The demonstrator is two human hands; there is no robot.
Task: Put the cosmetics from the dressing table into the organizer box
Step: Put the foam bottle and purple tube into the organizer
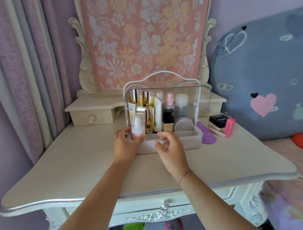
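Frame centre: left hand [125,143] grips white pump bottle [138,126] at organizer box [191,139] left front; right hand [169,147] loosely curled, holding nothing, at box front.

The cream tabletop [80,160] carries the organizer box [182,143] at mid-frame. Just right of it lie a purple case [207,135], a black box [218,119] and a pink box [230,127].

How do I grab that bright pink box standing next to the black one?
Pinch the pink box near its top, coming from above and the right. It stands upright with its top and right side free, while the black box and slim tubes crowd its left.
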